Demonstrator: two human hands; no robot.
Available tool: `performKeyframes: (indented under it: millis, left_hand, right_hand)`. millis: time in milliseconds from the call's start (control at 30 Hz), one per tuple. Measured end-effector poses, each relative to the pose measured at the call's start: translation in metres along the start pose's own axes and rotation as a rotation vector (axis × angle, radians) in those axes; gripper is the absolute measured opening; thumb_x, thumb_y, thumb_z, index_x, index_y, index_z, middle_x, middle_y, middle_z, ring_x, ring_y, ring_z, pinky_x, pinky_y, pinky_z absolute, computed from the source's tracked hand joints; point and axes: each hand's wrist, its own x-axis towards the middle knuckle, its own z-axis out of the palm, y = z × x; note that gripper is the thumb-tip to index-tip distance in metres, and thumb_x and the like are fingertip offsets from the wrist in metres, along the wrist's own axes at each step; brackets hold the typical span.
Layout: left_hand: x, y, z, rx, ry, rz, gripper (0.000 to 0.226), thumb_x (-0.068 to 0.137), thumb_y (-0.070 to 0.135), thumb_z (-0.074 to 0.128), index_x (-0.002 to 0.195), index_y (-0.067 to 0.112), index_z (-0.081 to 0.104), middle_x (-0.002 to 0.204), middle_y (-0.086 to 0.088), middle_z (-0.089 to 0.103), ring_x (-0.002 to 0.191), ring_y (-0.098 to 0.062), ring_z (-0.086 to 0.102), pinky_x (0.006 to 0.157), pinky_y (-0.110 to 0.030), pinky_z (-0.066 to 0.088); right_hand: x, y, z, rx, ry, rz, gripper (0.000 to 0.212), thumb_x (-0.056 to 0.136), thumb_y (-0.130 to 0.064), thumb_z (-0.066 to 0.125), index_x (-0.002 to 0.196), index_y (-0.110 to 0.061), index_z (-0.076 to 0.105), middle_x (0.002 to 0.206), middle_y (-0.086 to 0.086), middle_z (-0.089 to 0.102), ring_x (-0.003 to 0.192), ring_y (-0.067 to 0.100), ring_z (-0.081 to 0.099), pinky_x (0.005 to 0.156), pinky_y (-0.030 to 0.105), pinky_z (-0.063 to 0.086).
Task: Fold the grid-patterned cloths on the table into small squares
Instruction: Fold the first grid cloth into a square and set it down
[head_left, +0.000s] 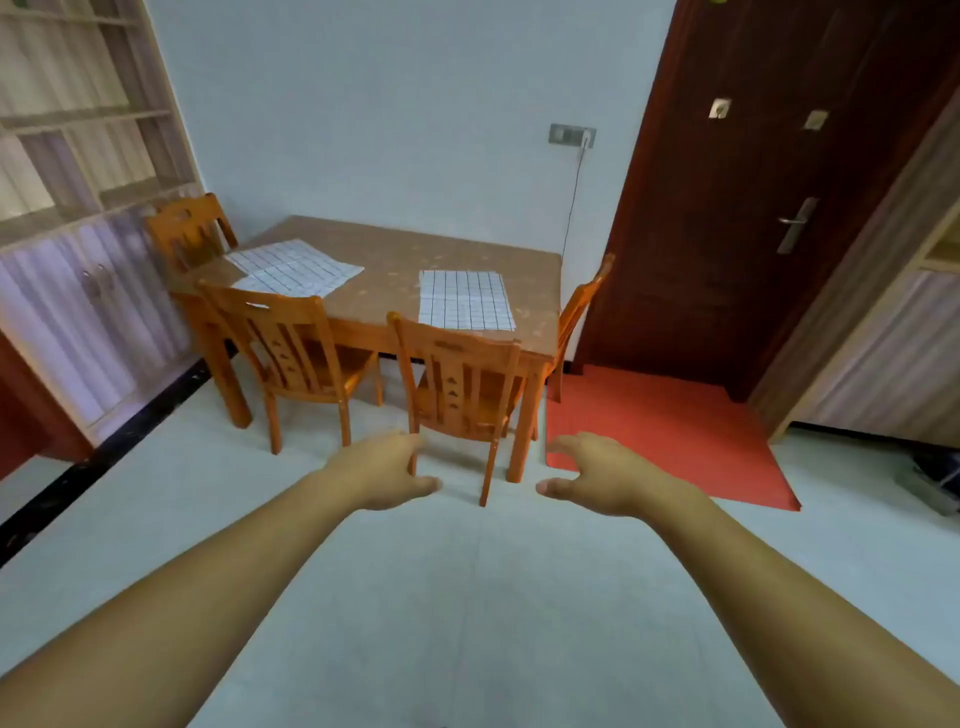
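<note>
Hands are hanging in the air above the pale floor (467, 597), near the viewer, with both bare forearms stretching forward toward the table (395, 260). The left hand (387, 470) is holding nothing; its fingers are curling loosely downward and its thumb is pointing right. The right hand (597, 475) is mirroring it, with fingers relaxing in a loose curl, thumb pointing left, and nothing in its grasp. Both hands are sitting apart from each other and well short of the table.

The table is standing at the far side of the room against the wall. The right cloth (465, 301) is lying flat on the near right part of the tabletop, just behind the back of the near right chair (460, 374). The left cloth (296, 267) is lying on the far left part, turned at an angle. It is possibly two overlapping sheets, but blur is preventing a firm reading. The near left chair (291, 343) is standing in front of it.

A red mat (665, 436) is lying on the floor to the right of the table, in front of a dark door (753, 208). A shelf unit (78, 130) is occupying the left wall.
</note>
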Motion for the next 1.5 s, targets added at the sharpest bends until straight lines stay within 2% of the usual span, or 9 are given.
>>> performKeyframes:
  millis: [133, 300, 500, 700, 867, 1000, 1100, 1267, 1500]
  left_hand:
    - [0.042, -0.027, -0.004, 0.015, -0.023, -0.002, 0.062, 0.095, 0.056, 0.059, 0.144, 0.02, 0.05, 0.143, -0.005, 0.055, 0.128, -0.023, 0.055, 0.101, -0.039, 0.05]
    - [0.091, -0.043, 0.009, -0.001, -0.066, 0.024, 0.071, 0.093, 0.058, 0.058, 0.152, 0.022, 0.041, 0.155, -0.004, 0.046, 0.139, -0.024, 0.047, 0.109, -0.04, 0.045]
    - [0.158, -0.048, 0.01, -0.027, -0.052, 0.059, 0.069, 0.094, 0.059, 0.058, 0.152, 0.026, 0.043, 0.155, -0.002, 0.046, 0.14, -0.022, 0.046, 0.11, -0.04, 0.044]
    - [0.245, -0.053, -0.008, -0.029, -0.042, 0.019, 0.061, 0.095, 0.054, 0.059, 0.147, 0.025, 0.048, 0.147, -0.001, 0.052, 0.13, -0.021, 0.054, 0.103, -0.038, 0.049]
    - [0.322, -0.059, -0.035, -0.067, -0.047, -0.058, 0.058, 0.096, 0.05, 0.06, 0.147, 0.025, 0.048, 0.147, 0.001, 0.052, 0.13, -0.019, 0.054, 0.104, -0.037, 0.048]
    - [0.377, -0.062, -0.056, -0.073, -0.026, -0.092, 0.054, 0.097, 0.048, 0.06, 0.146, 0.027, 0.05, 0.15, 0.001, 0.048, 0.135, -0.021, 0.05, 0.107, -0.038, 0.044]
    - [0.414, -0.07, -0.063, -0.092, -0.019, -0.113, 0.054, 0.097, 0.048, 0.059, 0.145, 0.027, 0.05, 0.149, 0.0, 0.049, 0.134, -0.02, 0.05, 0.107, -0.039, 0.045]
    - [0.468, -0.091, -0.074, -0.13, -0.018, -0.146, 0.053, 0.097, 0.047, 0.059, 0.144, 0.026, 0.049, 0.146, 0.0, 0.051, 0.131, -0.02, 0.052, 0.103, -0.038, 0.048]
    - [0.56, -0.147, -0.091, -0.168, -0.014, -0.105, 0.054, 0.096, 0.049, 0.059, 0.146, 0.03, 0.05, 0.144, 0.005, 0.05, 0.126, -0.015, 0.054, 0.101, -0.035, 0.05]
  right_hand:
    - [0.034, -0.008, 0.002, 0.011, 0.004, 0.018, 0.06, 0.096, -0.054, 0.059, 0.146, -0.023, 0.048, 0.144, 0.004, 0.053, 0.129, 0.025, 0.052, 0.102, 0.039, 0.045]
    - [0.07, -0.002, 0.006, 0.019, -0.027, 0.052, 0.053, 0.097, -0.054, 0.056, 0.138, -0.021, 0.055, 0.144, 0.004, 0.053, 0.129, 0.025, 0.052, 0.103, 0.04, 0.045]
    - [0.136, 0.013, -0.001, 0.062, -0.03, 0.049, 0.059, 0.098, -0.052, 0.056, 0.148, -0.022, 0.047, 0.146, 0.004, 0.053, 0.13, 0.024, 0.052, 0.103, 0.039, 0.044]
    - [0.238, 0.048, -0.017, 0.09, -0.037, -0.002, 0.053, 0.097, -0.051, 0.058, 0.144, -0.027, 0.052, 0.148, 0.003, 0.053, 0.13, 0.025, 0.052, 0.103, 0.041, 0.046]
    - [0.34, 0.089, -0.05, 0.086, -0.065, -0.004, 0.054, 0.092, -0.054, 0.058, 0.136, -0.023, 0.057, 0.131, 0.003, 0.062, 0.111, 0.023, 0.061, 0.092, 0.04, 0.053]
    - [0.416, 0.113, -0.078, 0.106, -0.061, -0.06, 0.049, 0.092, -0.052, 0.061, 0.134, -0.027, 0.058, 0.123, -0.001, 0.064, 0.097, 0.016, 0.057, 0.08, 0.032, 0.046]
    - [0.463, 0.122, -0.086, 0.1, -0.076, -0.062, 0.057, 0.09, -0.058, 0.058, 0.137, -0.025, 0.056, 0.127, 0.002, 0.065, 0.105, 0.021, 0.062, 0.089, 0.04, 0.053]
    - [0.526, 0.123, -0.096, 0.091, -0.138, -0.058, 0.062, 0.093, -0.058, 0.057, 0.145, -0.025, 0.05, 0.143, 0.001, 0.058, 0.125, 0.024, 0.057, 0.104, 0.04, 0.047]
    - [0.616, 0.114, -0.102, 0.099, -0.114, -0.025, 0.053, 0.091, -0.059, 0.057, 0.138, -0.033, 0.054, 0.136, -0.003, 0.06, 0.125, 0.023, 0.057, 0.103, 0.042, 0.048]
